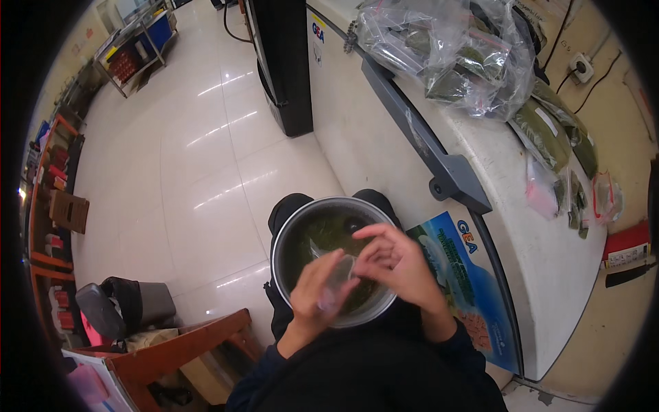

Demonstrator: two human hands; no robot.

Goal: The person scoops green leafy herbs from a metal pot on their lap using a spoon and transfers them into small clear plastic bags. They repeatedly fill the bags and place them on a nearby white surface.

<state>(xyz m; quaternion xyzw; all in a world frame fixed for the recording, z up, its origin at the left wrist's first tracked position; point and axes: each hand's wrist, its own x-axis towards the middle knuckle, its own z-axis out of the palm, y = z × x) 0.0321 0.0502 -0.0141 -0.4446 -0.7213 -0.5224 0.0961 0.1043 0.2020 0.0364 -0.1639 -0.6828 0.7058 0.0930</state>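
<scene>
A wide round metal pot [278,252] rests on my lap between my knees. Loose green, leaf-like material [322,232] lies inside it, along with a dark round object [353,224] near the far wall. Above the pot, my left hand [315,291] holds a small clear plastic bag [344,275] between thumb and fingers. My right hand [394,262] comes in from the other side, its curled fingertips at the bag's edge and the index finger extended. A clear plastic piece [315,249] shows over the green material; its full shape is hidden by my left hand.
On my right stands a white chest freezer [473,139] with a grey handle [453,180]. Clear bags of green material [463,62] and small empty-looking bags [607,195] lie on its lid. A wooden frame [180,355] and grey bin [149,301] are at left.
</scene>
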